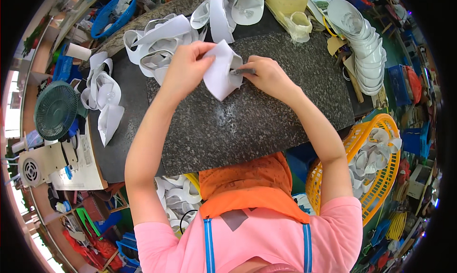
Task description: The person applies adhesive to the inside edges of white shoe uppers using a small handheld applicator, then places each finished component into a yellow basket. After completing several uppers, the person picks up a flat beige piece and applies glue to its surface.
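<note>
My left hand [189, 63] pinches the top left edge of a white shaped piece [218, 72], which looks like a shoe upper, with thumb and fingers. It is held up above the dark stone slab [285, 106]. My right hand [267, 74] is closed on a small grey metal tool [243, 71], whose tip reaches the piece's right edge. The tool's exact kind cannot be made out. Beyond my left hand lies a pile of similar white pieces [164, 33]. More of them [107, 90] form a chain on the left of the table.
A translucent tub [301, 24] with yellowish residue stands at the back. To its right hangs a stacked row of white pieces [366, 59]. A yellow basket [381, 197] holds white pieces at the right. A green fan [55, 109] and a blue basket [107, 16] are on the left.
</note>
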The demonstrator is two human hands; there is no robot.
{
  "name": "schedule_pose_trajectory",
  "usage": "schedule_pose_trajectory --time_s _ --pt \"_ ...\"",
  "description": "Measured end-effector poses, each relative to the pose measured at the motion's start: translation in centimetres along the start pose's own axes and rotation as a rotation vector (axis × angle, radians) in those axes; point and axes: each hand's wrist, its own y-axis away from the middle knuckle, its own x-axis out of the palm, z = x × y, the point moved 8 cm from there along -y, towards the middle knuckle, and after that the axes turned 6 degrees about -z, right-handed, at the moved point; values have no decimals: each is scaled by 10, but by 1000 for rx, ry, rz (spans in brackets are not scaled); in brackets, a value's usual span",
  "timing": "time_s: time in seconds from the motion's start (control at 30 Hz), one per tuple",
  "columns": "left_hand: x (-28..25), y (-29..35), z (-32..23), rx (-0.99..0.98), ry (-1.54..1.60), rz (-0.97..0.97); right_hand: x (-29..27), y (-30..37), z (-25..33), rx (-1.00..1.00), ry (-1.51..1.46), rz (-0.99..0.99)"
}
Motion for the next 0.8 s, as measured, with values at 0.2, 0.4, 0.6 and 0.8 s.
schedule_pose_trajectory --time_s 0.2,0.4,0.6,0.8 --pt "7 46 -22 242 -262 -128 8 2 18 -185 -157 235" --pt "-61 117 -12 211 -370 -447 -21 20 -6 400 -834 351" --pt "-222 344 41 -194 285 -1012 -19 66 -31 548 -927 150" --pt "-242 580 142 -626 271 -1454 5 65 -15 513 -957 251"
